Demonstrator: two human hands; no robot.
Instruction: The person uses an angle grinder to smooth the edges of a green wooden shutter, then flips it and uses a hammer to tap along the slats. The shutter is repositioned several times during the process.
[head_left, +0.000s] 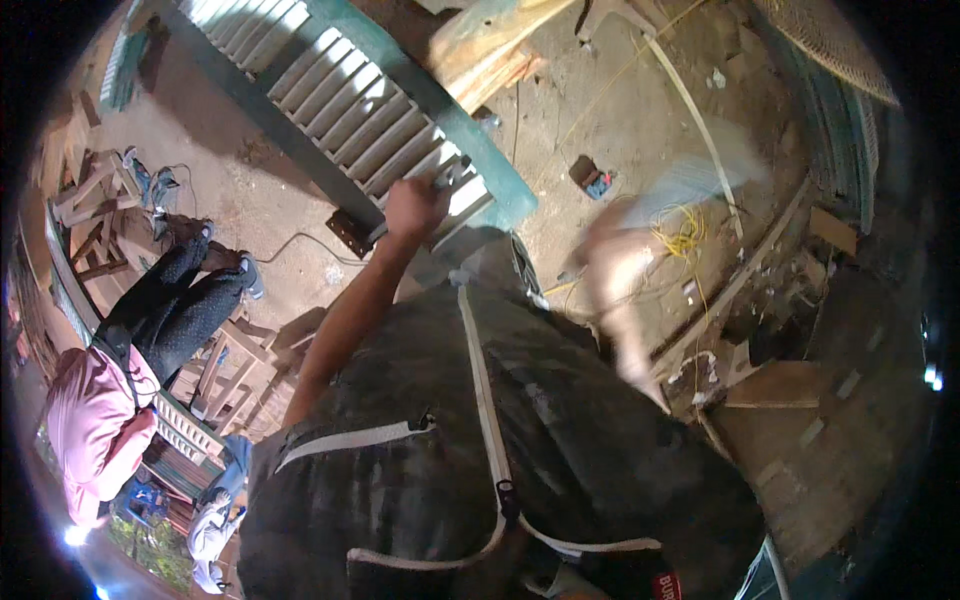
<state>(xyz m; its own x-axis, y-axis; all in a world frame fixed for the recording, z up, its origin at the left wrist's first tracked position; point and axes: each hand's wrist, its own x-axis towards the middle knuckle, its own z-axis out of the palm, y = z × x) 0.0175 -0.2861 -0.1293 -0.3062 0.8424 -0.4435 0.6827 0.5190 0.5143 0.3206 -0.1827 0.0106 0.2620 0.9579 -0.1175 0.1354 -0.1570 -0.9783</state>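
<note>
A louvred shutter [452, 112] with a green-painted frame and pale slats stretches from the upper left to the middle, in front of me. My left hand [415, 208] is closed in a fist over its near end, by the last slats. A short dark piece sticks out of that fist, and I cannot make out what it is. My right hand [608, 245] is out to the right of the shutter, smeared by motion. From it a pale grey-blue blur [690, 190] fans out, a held thing whose kind does not show.
A light wooden piece [490, 45] lies beyond the shutter. Tangled yellow cord [680, 232] and a small brown-and-blue object [591, 178] lie on the dirt floor to the right. Wood offcuts [240, 365] and a person in a pink top [95, 420] are at the left.
</note>
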